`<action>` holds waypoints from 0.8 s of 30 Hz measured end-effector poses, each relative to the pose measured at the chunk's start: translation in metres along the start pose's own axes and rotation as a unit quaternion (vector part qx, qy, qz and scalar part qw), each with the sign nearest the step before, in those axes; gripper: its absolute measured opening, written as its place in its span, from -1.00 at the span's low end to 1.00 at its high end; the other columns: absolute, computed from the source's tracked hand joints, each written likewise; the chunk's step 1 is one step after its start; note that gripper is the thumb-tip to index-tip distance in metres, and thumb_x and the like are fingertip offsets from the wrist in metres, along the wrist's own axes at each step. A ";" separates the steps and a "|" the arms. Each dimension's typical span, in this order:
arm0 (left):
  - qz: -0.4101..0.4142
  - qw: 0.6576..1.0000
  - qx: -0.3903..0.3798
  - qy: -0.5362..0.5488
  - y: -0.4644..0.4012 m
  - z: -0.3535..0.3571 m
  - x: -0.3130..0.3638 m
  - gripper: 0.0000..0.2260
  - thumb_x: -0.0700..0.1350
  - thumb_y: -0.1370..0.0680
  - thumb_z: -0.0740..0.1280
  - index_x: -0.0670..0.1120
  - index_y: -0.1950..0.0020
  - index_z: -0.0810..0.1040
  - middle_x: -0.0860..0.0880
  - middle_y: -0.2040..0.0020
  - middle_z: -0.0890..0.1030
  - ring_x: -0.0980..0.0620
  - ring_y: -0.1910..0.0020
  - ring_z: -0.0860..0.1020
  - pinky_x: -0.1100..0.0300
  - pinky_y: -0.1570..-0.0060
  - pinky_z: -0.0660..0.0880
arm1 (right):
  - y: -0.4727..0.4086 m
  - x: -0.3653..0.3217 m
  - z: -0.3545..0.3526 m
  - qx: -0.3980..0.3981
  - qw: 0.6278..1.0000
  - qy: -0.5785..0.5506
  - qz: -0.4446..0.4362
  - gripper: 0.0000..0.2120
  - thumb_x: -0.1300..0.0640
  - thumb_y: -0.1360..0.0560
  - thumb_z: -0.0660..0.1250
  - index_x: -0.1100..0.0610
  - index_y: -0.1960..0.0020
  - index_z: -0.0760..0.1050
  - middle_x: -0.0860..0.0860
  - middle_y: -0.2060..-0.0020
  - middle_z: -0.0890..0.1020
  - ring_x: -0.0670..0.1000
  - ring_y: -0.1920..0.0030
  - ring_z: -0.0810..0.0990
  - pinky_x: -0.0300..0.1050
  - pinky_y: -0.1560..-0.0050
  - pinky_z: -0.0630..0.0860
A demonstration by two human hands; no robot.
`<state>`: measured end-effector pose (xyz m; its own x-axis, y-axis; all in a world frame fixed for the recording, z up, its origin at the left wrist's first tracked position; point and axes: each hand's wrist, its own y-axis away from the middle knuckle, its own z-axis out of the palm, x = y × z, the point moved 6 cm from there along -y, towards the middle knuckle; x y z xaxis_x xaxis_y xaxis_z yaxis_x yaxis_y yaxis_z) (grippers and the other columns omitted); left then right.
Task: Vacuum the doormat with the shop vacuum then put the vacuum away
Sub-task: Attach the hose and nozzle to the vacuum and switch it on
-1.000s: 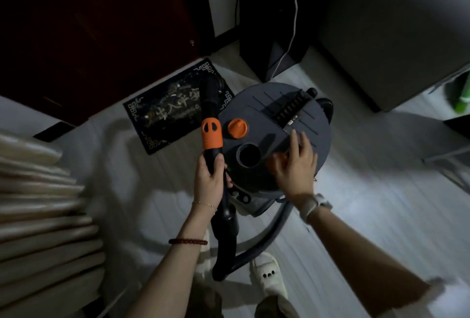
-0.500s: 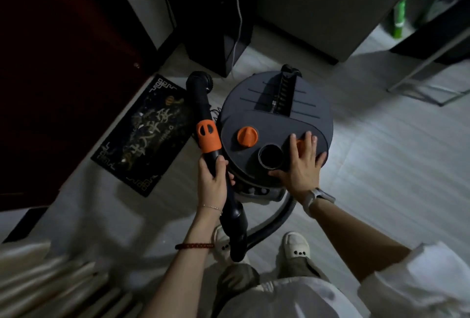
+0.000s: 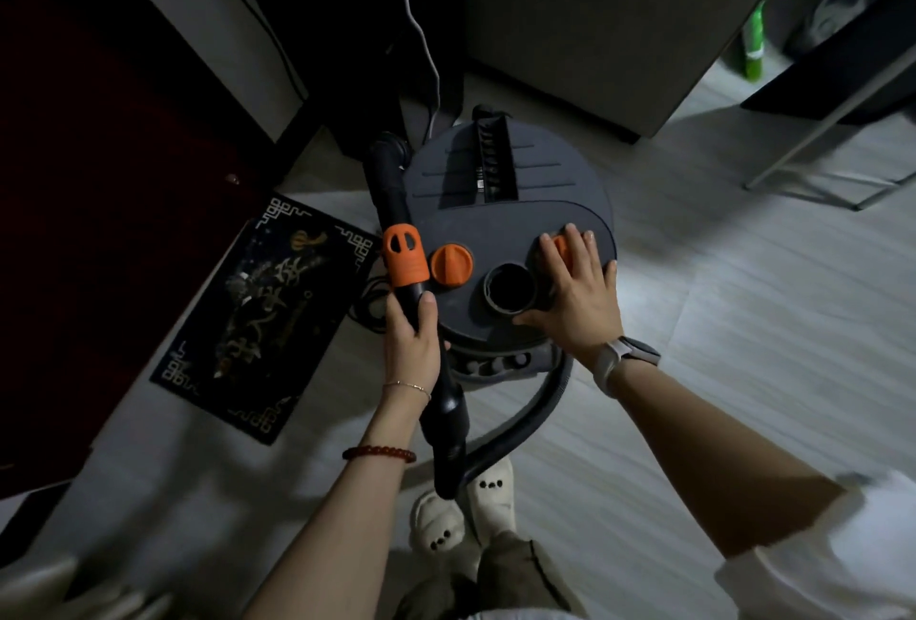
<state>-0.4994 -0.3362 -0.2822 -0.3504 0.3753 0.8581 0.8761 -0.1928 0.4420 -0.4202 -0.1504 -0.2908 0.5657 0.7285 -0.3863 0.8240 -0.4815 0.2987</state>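
Observation:
The round dark grey shop vacuum (image 3: 500, 218) stands on the floor in front of me, with an orange knob (image 3: 451, 267) and an open round port (image 3: 510, 290) on its lid. My left hand (image 3: 411, 342) grips the black wand (image 3: 396, 203), just below its orange collar (image 3: 404, 255), to the vacuum's left. My right hand (image 3: 577, 292) lies flat on the lid with straight fingers over an orange button (image 3: 562, 245). The black hose (image 3: 520, 426) curves from the wand back under the vacuum. The dark patterned doormat (image 3: 262, 317) lies to the left.
A dark red door (image 3: 89, 223) borders the mat on the left. A black cabinet (image 3: 347, 24) with a grey cable (image 3: 421, 39) and a grey box (image 3: 595, 24) stand behind the vacuum. A metal frame (image 3: 818, 143) is at right. My slippers (image 3: 466, 505) are below.
The view has swung so the mat sits further left. My right hand has slid toward the lid's right edge, over the orange button. My left hand still holds the wand.

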 end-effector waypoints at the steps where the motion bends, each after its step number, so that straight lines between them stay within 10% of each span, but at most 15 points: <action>1: 0.011 1.000 0.003 -0.007 -0.004 0.003 0.003 -0.66 -0.09 -0.60 0.15 -0.15 -0.34 0.25 -0.11 -0.02 0.48 -0.07 0.15 0.53 0.01 0.14 0.52 | -0.005 0.001 -0.001 -0.006 1.000 -0.008 -0.006 -0.04 -0.09 -0.33 0.45 -0.01 -0.49 -0.10 0.05 -0.51 -0.14 0.12 -0.49 -0.26 0.24 -0.42 -0.24; 5: 0.031 0.997 0.021 -0.069 -0.016 0.008 0.005 -0.58 -0.08 -0.59 0.15 -0.22 -0.40 0.20 -0.20 -0.24 0.43 -0.12 -0.17 0.44 0.18 -0.07 0.37 | -0.004 0.011 -0.016 0.061 0.985 -0.164 0.011 -0.28 0.06 -0.42 0.39 0.08 -0.46 0.11 0.07 -0.45 0.19 0.10 -0.47 0.09 0.17 -0.48 -0.03; 10: 0.068 0.989 0.011 -0.133 -0.014 0.020 -0.001 -0.41 0.04 -0.54 0.18 -0.19 -0.47 0.11 -0.24 -0.40 0.32 -0.17 -0.37 0.32 0.05 -0.33 0.30 | 0.010 0.033 -0.011 0.199 0.942 -0.232 0.140 -0.82 0.08 -0.45 0.33 0.14 0.04 0.40 0.10 0.09 0.49 0.13 0.05 0.47 0.16 0.06 0.51; 24: 0.073 0.972 0.070 -0.214 -0.019 0.013 0.000 -0.47 -0.11 -0.59 0.16 -0.23 -0.48 0.03 -0.29 -0.40 0.28 -0.23 -0.38 0.22 0.02 -0.32 0.20 | -0.013 0.028 -0.011 0.163 0.973 -0.071 0.146 -0.63 -0.11 -0.50 0.22 0.21 -0.03 0.41 0.18 0.03 0.49 0.18 0.00 0.43 0.12 0.05 0.45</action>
<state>-0.5123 -0.3207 -0.2940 -0.0749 0.7014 0.7088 0.9530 -0.1590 0.2580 -0.4158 -0.1185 -0.2957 0.7571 0.4741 -0.4495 0.5804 -0.8039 0.1296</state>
